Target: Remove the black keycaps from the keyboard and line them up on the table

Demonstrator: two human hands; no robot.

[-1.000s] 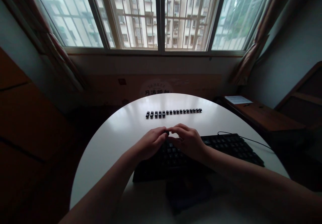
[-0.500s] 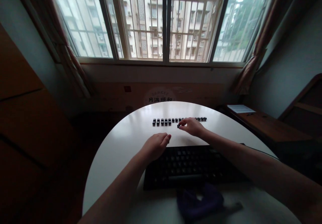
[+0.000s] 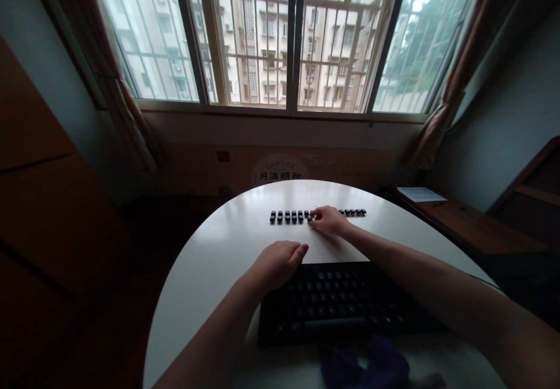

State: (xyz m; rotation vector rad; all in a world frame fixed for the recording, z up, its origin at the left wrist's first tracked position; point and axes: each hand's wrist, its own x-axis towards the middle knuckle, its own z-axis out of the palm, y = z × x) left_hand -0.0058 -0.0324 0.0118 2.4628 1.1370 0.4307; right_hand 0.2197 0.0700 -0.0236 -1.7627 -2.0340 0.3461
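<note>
Between the thumb and fingertips of my right hand (image 3: 329,220) is a small black keycap (image 3: 310,220), at the right end of the front row of keycaps. Two rows of black keycaps (image 3: 287,217) stand on the white round table (image 3: 210,243); my right hand hides part of the back row. My left hand (image 3: 280,260) is closed over the upper left corner of a black keyboard (image 3: 336,301), thumb against the curled fingers. Whatever it may hold is hidden.
A purple cloth-like thing (image 3: 367,365) lies in front of the keyboard, blurred. At the right stands a brown wooden side table (image 3: 476,220) with a white paper (image 3: 422,194) on it. The window (image 3: 291,56) is beyond the table.
My right hand has brought the keycap left, up to the end of the front row. My left hand keeps its closed shape near the keyboard. The view has shifted slightly.
</note>
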